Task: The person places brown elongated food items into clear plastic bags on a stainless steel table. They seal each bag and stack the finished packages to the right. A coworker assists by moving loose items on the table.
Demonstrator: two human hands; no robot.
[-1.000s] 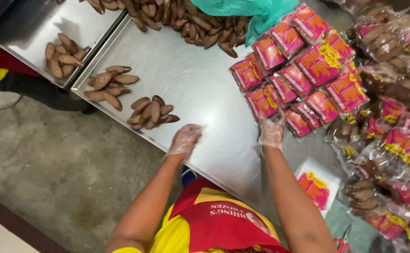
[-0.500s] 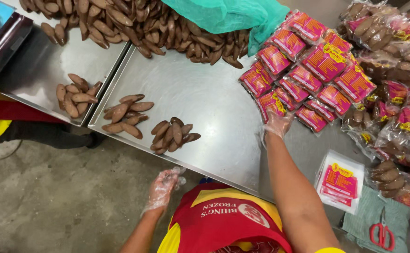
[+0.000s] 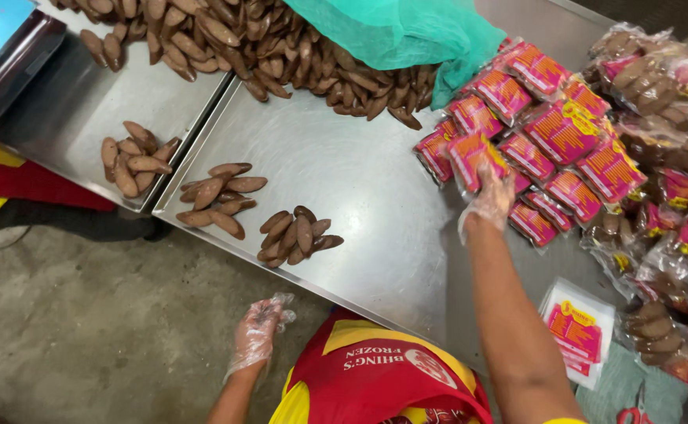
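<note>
My right hand (image 3: 489, 196), in a thin clear plastic glove, grips a pink-labelled plastic packet (image 3: 473, 157) at the near edge of a stack of similar pink packets (image 3: 564, 133) on the steel table. My left hand (image 3: 259, 330), also gloved, hangs below the table's front edge over the concrete floor, fingers loosely apart and holding nothing. Nearest to it on the steel tray (image 3: 360, 196) lies a small pile of brown, finger-shaped pieces (image 3: 297, 233). A second small pile (image 3: 218, 200) lies just left of that one.
A large heap of the same brown pieces (image 3: 265, 47) fills the back, partly under a teal net (image 3: 407, 31). A third small pile (image 3: 133, 155) sits on the left tray. Filled clear bags (image 3: 666, 94) crowd the right. A flat stack of empty pouches (image 3: 580, 334) and red scissors (image 3: 634, 412) lie near right.
My left hand dropped from the tray edge to below the table. My right hand moved up along the packet stack and closed on a pink packet.
</note>
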